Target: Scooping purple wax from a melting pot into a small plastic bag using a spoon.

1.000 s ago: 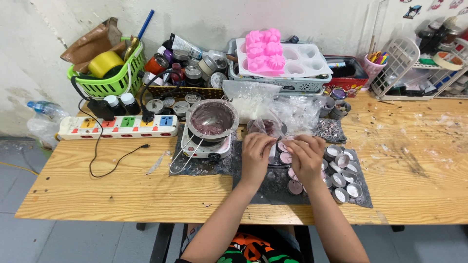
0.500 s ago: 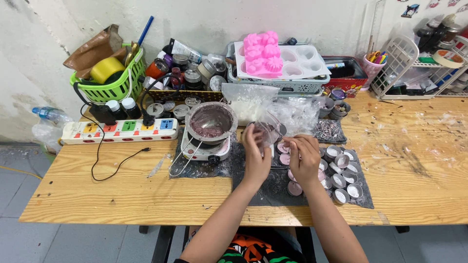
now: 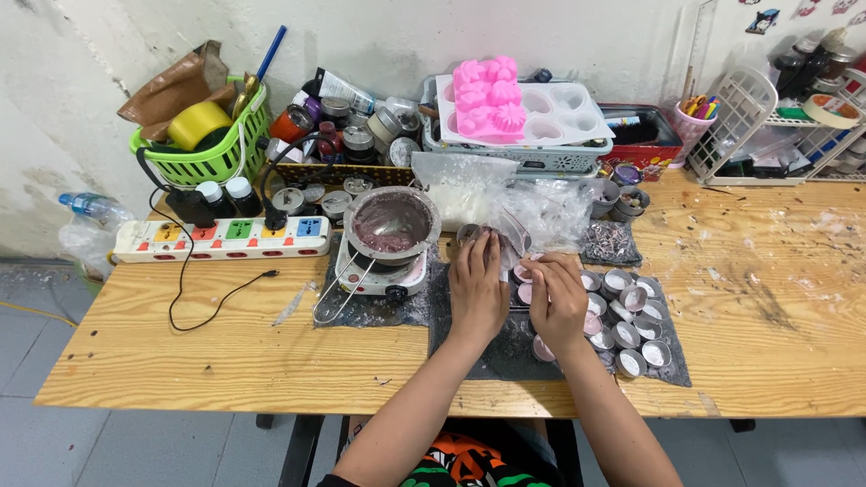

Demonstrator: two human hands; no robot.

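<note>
From the head camera, both hands worked at the middle of the wooden table point(image 3: 767, 298), over a dark mat point(image 3: 469, 347). The left hand point(image 3: 476, 290) pinched a clear plastic cup point(image 3: 507, 236) at its rim, at twelve o'clock from its fingers. The right hand point(image 3: 555, 302) curled over small tealight tins point(image 3: 631, 316); what it pinched I could not tell. The cup looked light, thin and easily crushed, best held by the rim. A melting pot point(image 3: 392, 224) stood at ten o'clock.

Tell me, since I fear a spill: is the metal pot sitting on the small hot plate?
Yes, the metal pot rests on top of the small hot plate, left of the left hand.
</note>
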